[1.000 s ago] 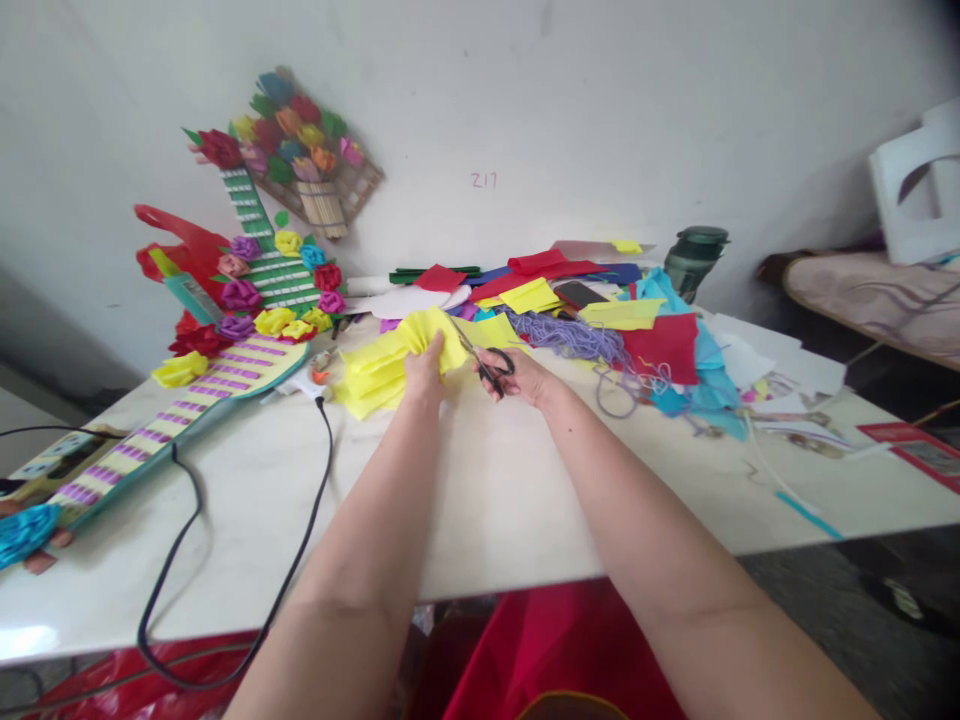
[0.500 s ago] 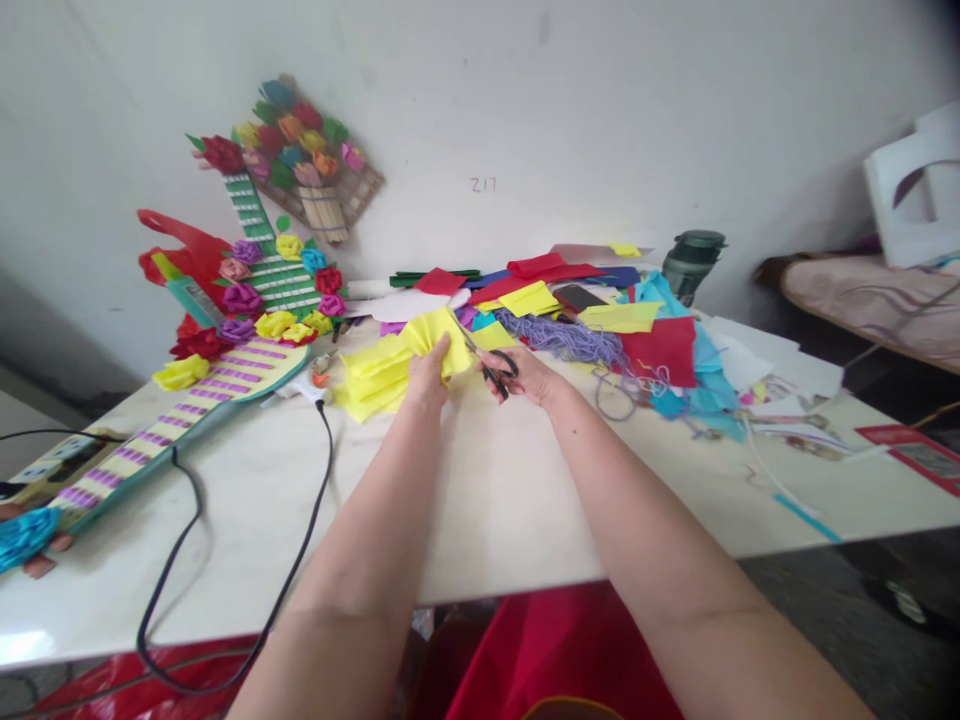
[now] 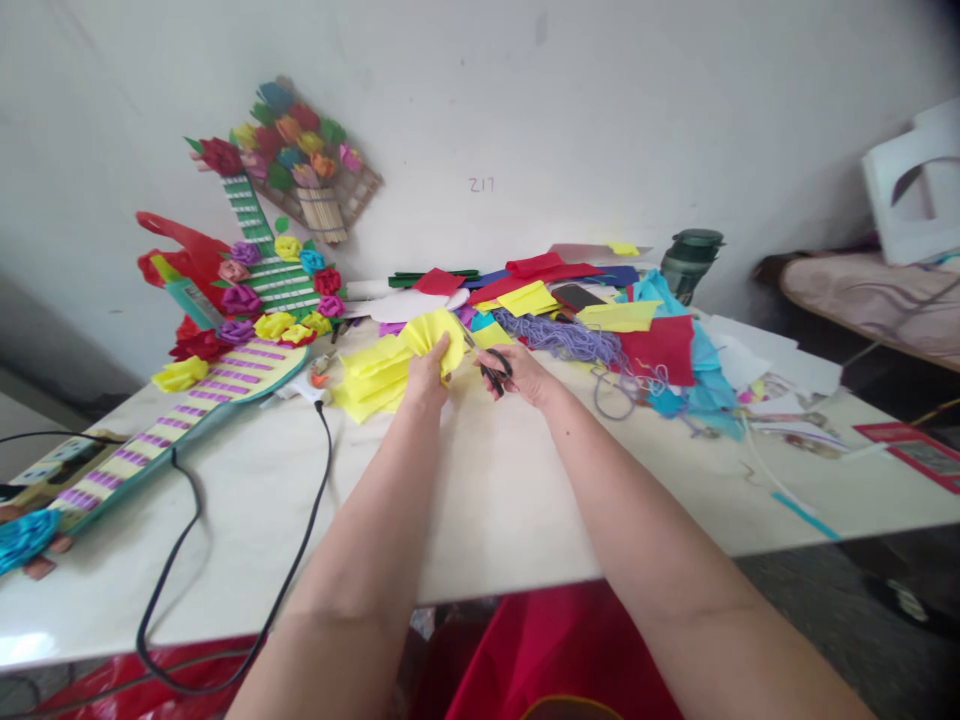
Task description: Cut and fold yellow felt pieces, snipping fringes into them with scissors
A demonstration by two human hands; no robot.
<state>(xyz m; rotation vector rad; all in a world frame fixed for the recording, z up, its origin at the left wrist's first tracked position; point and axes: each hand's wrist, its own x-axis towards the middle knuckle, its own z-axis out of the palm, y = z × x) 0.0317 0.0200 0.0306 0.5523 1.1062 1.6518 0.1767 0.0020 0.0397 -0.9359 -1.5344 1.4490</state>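
Observation:
My left hand (image 3: pixel 430 372) pinches a folded piece of yellow crepe paper (image 3: pixel 433 328), whose outer edge looks rounded. More yellow paper sheets (image 3: pixel 367 378) lie on the table just left of that hand. Black-handled scissors (image 3: pixel 496 370) sit in my right hand (image 3: pixel 526 374), its fingers through the loops. Their blades point up and left at the right edge of the held paper; I cannot tell whether they touch it. Behind both hands lies a bundle of purple yarn (image 3: pixel 562 338).
Red cloth-like sheets (image 3: pixel 660 350) and blue paper (image 3: pixel 712 385) spread at the right. A green bottle (image 3: pixel 691 265) stands behind them. At left are a flower-decorated striped board (image 3: pixel 187 415), a glue gun (image 3: pixel 304 385) and its black cord (image 3: pixel 319 500) looping over the table edge.
The scissors have shifted slightly left and down. The right side of the held yellow paper, formerly wider with a corner, is now trimmed to a rounded edge.

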